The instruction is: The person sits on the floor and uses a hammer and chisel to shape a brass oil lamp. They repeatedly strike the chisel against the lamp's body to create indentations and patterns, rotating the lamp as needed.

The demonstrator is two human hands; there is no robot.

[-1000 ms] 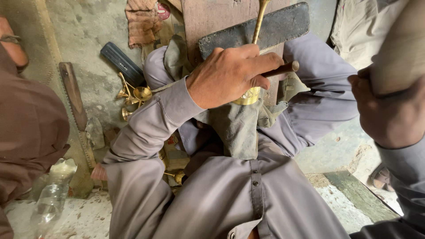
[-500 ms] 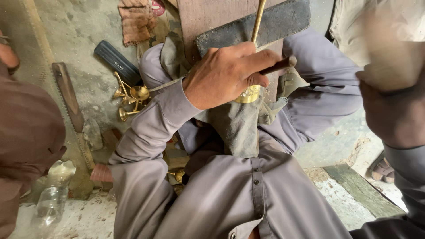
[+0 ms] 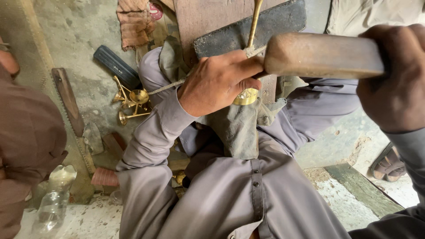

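Observation:
My left hand (image 3: 219, 84) is at the centre, closed around a thin dark punch whose end pokes out by the fingers (image 3: 261, 74). Just under the hand sits a round brass piece (image 3: 245, 96), resting on a grey cloth (image 3: 239, 128) over my lap. A brass rod (image 3: 254, 22) runs up from it across a dark flat block (image 3: 279, 20). My right hand (image 3: 394, 84) at the right edge grips a brown wooden mallet (image 3: 323, 55). The mallet's end is right against the punch's end.
Several small brass goblet-shaped pieces (image 3: 133, 104) lie on the concrete floor at the left, beside a dark blue case (image 3: 117, 68) and a handsaw (image 3: 66, 99). Another person in brown (image 3: 26, 141) sits at the far left. A plastic bottle (image 3: 53, 199) and a sandal (image 3: 389, 163) lie low.
My right hand has swung the wooden mallet leftward from the right edge to the punch's end. My left hand has stayed on the punch and brass piece.

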